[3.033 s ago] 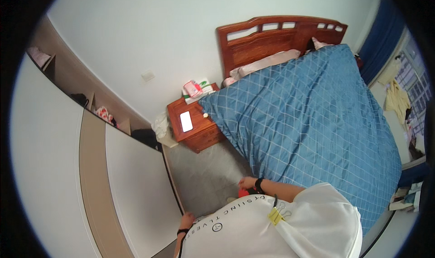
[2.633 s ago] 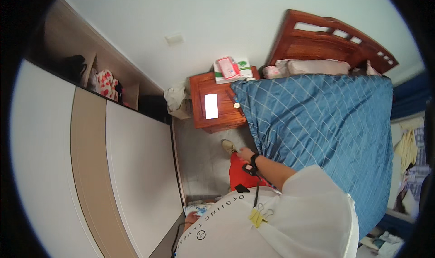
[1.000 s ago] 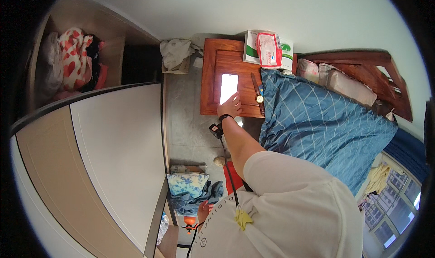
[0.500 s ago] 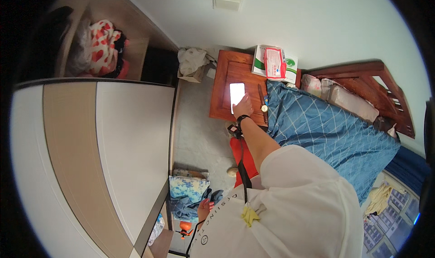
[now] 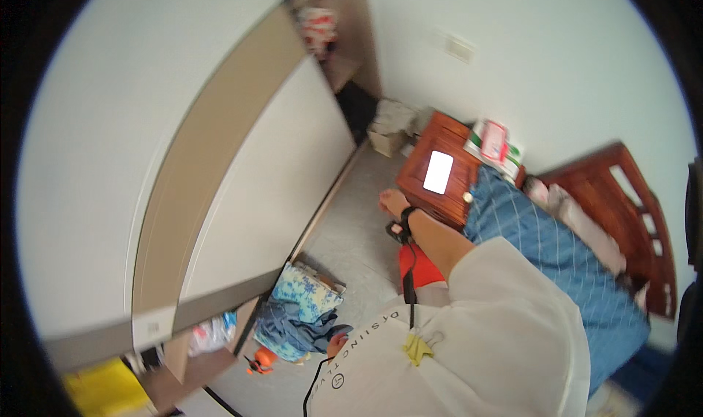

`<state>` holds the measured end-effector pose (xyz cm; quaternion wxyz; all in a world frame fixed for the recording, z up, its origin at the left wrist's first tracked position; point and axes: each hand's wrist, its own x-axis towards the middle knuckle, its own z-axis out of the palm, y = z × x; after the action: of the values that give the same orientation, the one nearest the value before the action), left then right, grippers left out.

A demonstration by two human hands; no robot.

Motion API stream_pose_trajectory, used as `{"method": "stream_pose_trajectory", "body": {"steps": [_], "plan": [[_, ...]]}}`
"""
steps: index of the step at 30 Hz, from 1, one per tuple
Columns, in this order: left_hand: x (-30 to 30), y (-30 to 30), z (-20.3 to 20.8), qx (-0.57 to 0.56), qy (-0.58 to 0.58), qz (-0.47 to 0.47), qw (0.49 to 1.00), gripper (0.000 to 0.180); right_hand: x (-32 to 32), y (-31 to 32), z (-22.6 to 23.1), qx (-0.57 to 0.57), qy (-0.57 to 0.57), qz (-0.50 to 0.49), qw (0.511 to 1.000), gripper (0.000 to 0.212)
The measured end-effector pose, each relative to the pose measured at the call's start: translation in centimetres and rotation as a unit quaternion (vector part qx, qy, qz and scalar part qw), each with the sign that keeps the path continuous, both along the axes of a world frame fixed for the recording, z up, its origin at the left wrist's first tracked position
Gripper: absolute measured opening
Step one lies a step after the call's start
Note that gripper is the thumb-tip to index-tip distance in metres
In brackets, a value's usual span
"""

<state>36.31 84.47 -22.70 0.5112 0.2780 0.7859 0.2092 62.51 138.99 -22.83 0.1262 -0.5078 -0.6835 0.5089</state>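
Note:
My right hand (image 5: 394,202), with a black band and a small device (image 5: 399,231) at the wrist, hangs in the air just off the near-left edge of a reddish wooden nightstand (image 5: 452,133). Its fingers are loosely bent and hold nothing I can see. On the nightstand top lies a phone (image 5: 438,172) with a bright white screen, apart from the hand. Low by the shirt, my left hand (image 5: 336,345) shows only in part, fingers loosely out and nothing visible in them. Folded blue clothes (image 5: 304,322) lie on the floor close to it.
A tall white and beige wardrobe (image 5: 220,168) fills the left side. Blue checked bedding (image 5: 542,241) covers the bed at right, below a wooden headboard (image 5: 615,190). Packages (image 5: 494,140) sit at the nightstand's back. An orange object (image 5: 261,358) and a box (image 5: 390,137) stand on the floor.
My right hand has left the phone and drawn back past the nightstand's edge; the phone stays on top. The view has turned, bringing more of the wardrobe in. My left hand is more hidden.

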Motion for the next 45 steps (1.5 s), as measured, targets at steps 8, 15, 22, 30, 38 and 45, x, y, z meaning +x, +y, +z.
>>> {"method": "stream_pose_trajectory", "body": {"steps": [8,15,22,30,38,45], "plan": [[8.9,-23.5,3.3,-0.051,-0.021,0.330,0.942,0.036,-13.7,-25.0,5.2,-0.198,-0.063,0.386,0.899,0.021],[23.6,-40.8,5.1,-0.150,0.166,0.451,0.864,0.026,-18.9,-39.8,7.0,-0.120,-0.173,0.680,0.702,0.023],[34.7,-41.1,0.7,-0.161,0.108,0.519,0.833,0.026,-24.5,-42.3,6.9,-0.088,-0.247,0.684,0.681,0.023],[32.4,-38.3,1.5,-0.116,0.015,0.652,0.749,0.026,-34.8,-49.7,5.2,-0.140,-0.259,0.692,0.660,0.021],[19.8,-45.4,6.1,-0.087,0.012,0.724,0.684,0.027,-43.7,-61.1,7.3,-0.212,-0.192,0.750,0.597,0.020],[12.1,-52.1,7.7,-0.064,0.011,0.770,0.635,0.027,-50.7,-69.0,5.2,-0.106,-0.239,0.809,0.526,0.020]]}}
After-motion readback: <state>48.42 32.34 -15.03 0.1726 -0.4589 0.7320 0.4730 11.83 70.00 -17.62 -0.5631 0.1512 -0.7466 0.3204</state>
